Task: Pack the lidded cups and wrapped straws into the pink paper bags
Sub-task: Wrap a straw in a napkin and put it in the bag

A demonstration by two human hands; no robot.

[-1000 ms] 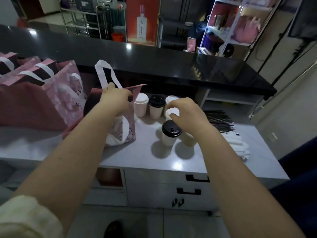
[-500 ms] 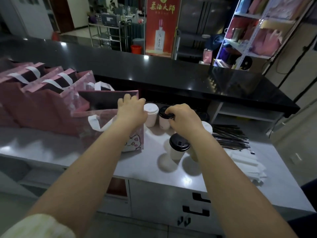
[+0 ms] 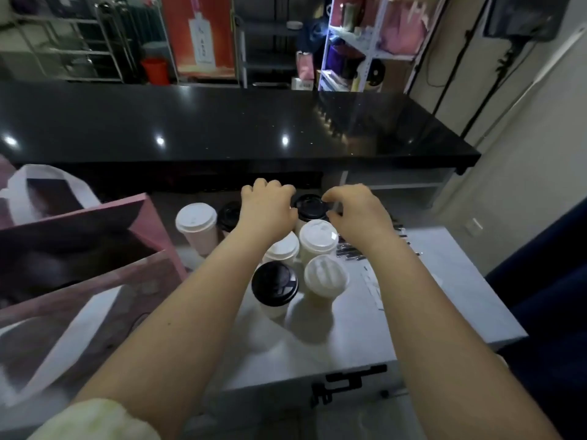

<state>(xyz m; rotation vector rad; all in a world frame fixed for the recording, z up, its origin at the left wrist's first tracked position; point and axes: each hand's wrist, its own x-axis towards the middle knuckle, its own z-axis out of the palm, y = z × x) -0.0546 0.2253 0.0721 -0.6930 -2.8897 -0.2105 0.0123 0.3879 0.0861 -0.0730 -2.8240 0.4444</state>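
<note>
Both hands are out over the cup cluster on the pale grey worktop (image 3: 422,312).

Right hand (image 3: 357,214): fingers curled, forefinger and thumb closed on the right rim of the rear white paper cup with a black plastic lid (image 3: 309,205). It looks like a pinch on the lid edge.

Left hand (image 3: 266,208): knuckles up, fingers bent down and hidden behind the back of the hand. Its thumb side sits against the left edge of that same black lid. Grip or mere touch, cannot tell.

The rear black-lidded cup stands at the back of the cluster, under the lip of the glossy black counter (image 3: 222,122).

Closer in:
- two white-lidded cups (image 3: 318,236)
- a clear-lidded cup (image 3: 325,274)
- a front black-lidded cup (image 3: 274,284)

To the left are a pale pink cup with a white lid (image 3: 196,220) and another black lid (image 3: 229,214), half hidden.

Dark wrapped straws (image 3: 349,252) lie right of the cups, partly under the right forearm.

An open pink paper bag with a white ribbon handle (image 3: 152,230) stands at left, mouth up, just beside the cups.
</note>
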